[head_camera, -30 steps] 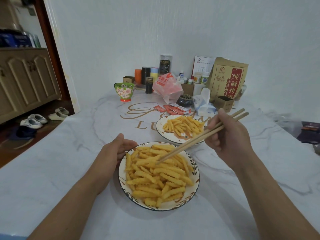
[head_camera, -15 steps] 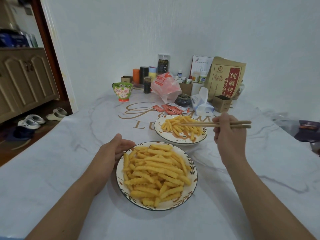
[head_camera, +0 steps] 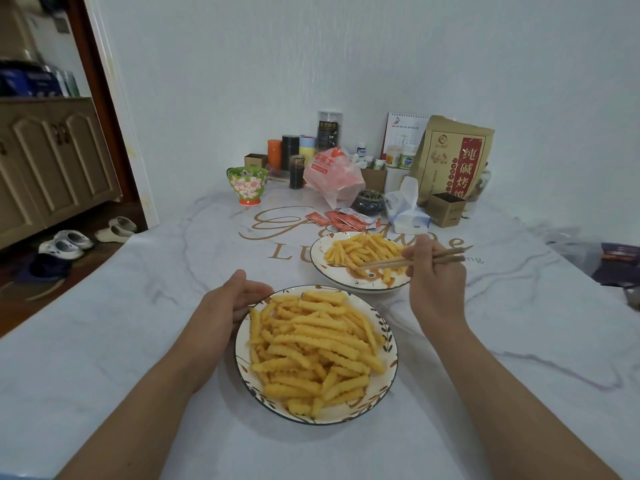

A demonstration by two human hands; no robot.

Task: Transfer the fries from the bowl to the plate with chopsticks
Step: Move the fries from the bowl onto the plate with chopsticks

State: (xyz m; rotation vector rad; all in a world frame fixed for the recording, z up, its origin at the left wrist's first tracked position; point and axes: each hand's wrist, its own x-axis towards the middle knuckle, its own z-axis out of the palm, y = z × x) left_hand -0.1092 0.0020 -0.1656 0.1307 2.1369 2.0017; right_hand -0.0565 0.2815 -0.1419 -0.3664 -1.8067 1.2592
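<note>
2 hands: left (head_camera: 230, 303) cups 1 bowl (head_camera: 389, 344); right (head_camera: 427, 268) pinches 2 chopsticks (head_camera: 388, 263).

golden-yellow fries (head_camera: 313, 344), leaf-patterned white bowl (head_camera: 389, 344), marble-veined table (head_camera: 104, 341)

A bowl (head_camera: 389, 344) of fries (head_camera: 311, 344) sits at lower centre of the frame. A plate (head_camera: 320, 261) lies just above and right of it. Packages (head_camera: 450, 161) crowd the upper centre.

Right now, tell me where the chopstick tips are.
In the head view, the chopsticks reach left from the right hand, tips over the far plate.
</note>
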